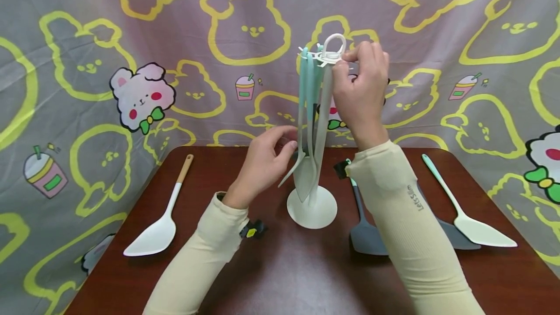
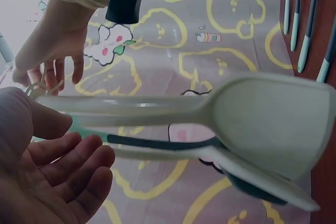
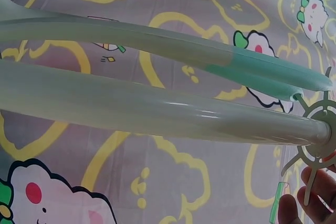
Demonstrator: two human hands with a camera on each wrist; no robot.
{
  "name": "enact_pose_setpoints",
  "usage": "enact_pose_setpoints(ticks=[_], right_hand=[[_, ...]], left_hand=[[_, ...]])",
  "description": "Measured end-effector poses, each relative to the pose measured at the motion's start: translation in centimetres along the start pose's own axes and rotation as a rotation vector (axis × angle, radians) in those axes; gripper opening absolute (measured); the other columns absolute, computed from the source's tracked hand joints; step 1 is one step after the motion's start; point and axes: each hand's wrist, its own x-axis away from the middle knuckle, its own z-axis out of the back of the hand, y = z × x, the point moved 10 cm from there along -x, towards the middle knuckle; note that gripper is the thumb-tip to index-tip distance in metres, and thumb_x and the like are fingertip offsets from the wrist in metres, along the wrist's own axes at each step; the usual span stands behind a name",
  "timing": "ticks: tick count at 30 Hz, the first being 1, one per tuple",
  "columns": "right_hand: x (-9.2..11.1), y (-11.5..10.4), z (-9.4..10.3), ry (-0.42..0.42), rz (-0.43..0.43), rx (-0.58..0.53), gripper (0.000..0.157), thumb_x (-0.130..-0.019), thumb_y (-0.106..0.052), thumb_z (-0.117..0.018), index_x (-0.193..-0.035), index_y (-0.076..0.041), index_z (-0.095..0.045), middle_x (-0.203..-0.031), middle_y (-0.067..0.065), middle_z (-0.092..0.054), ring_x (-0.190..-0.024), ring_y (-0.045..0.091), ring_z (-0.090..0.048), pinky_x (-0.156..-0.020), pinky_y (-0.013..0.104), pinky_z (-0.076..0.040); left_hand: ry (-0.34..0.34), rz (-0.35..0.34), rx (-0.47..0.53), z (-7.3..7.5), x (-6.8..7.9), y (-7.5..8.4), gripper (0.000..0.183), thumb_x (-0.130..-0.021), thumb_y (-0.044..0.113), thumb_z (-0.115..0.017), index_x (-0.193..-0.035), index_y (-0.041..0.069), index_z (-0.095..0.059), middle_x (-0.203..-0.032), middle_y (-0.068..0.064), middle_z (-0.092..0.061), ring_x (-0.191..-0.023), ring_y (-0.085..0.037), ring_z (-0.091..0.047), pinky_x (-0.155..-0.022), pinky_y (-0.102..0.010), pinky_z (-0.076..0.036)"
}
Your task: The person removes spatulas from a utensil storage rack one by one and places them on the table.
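A cream utensil stand [image 1: 323,115] with a round base, a ring of hooks and a top loop stands upright on the table. Several kitchen utensils with turquoise handles [image 1: 310,81] hang from its left side; a pale turner head [image 2: 273,124] shows large in the left wrist view. My right hand [image 1: 362,89] pinches the hook ring at the top right, its fingertips beside a prong in the right wrist view. Beside the hanging utensils, my left hand [image 1: 268,162] has thumb and fingers spread apart, its fingertips close to their lower handles and partly hidden behind them.
A white turner with a wooden handle [image 1: 153,235] lies on the left of the dark table [image 1: 280,276]. To the right lie a dark grey turner [image 1: 366,238], a second dark grey utensil [image 1: 459,237] and a pale green turner [image 1: 479,231]. A patterned curtain [image 1: 175,47] hangs behind.
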Motion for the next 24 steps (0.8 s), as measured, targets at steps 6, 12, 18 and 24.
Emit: enact_pose_setpoints(ticks=[6,12,18,24], right_hand=[[0.0,-0.1,0.0,-0.006,-0.002,0.005,0.025,-0.086,-0.014,-0.043,-0.087,0.007,-0.055,-0.089,0.023,-0.054,-0.088,0.035,-0.048,-0.085,0.035,-0.035],[-0.2,0.0,0.2,0.003,-0.005,0.006,0.025,-0.086,-0.014,-0.044,-0.086,0.007,-0.056,-0.09,0.023,-0.054,-0.088,0.036,-0.049,-0.088,0.034,-0.036],[-0.3,0.1,0.2,-0.004,0.02,0.015,0.024,-0.087,-0.015,-0.043,-0.086,0.007,-0.054,-0.09,0.023,-0.053,-0.089,0.037,-0.048,-0.086,0.036,-0.036],[-0.1,0.0,0.1,-0.007,0.022,0.017,0.024,-0.087,-0.014,-0.044,-0.087,0.007,-0.055,-0.091,0.024,-0.055,-0.089,0.039,-0.049,-0.087,0.039,-0.037]], left_hand=[[0.001,0.033,0.028,-1.1,-0.5,0.1,0.03,-0.096,0.012,-0.06,-0.125,0.006,-0.064,-0.117,-0.008,-0.07,-0.097,-0.018,-0.07,-0.08,-0.034,-0.058],[-0.023,0.103,0.012,-2.2,-1.1,-0.3,0.035,-0.098,0.017,-0.057,-0.132,0.009,-0.061,-0.116,-0.005,-0.073,-0.097,-0.016,-0.071,-0.079,-0.032,-0.059],[-0.016,0.125,0.01,-2.8,-1.9,-0.5,0.034,-0.098,0.02,-0.056,-0.13,0.011,-0.063,-0.115,-0.005,-0.073,-0.099,-0.017,-0.071,-0.082,-0.034,-0.059],[0.012,0.132,0.036,-2.9,-2.4,-0.6,0.032,-0.098,0.021,-0.056,-0.127,0.01,-0.064,-0.116,-0.006,-0.072,-0.099,-0.017,-0.07,-0.081,-0.034,-0.059]])
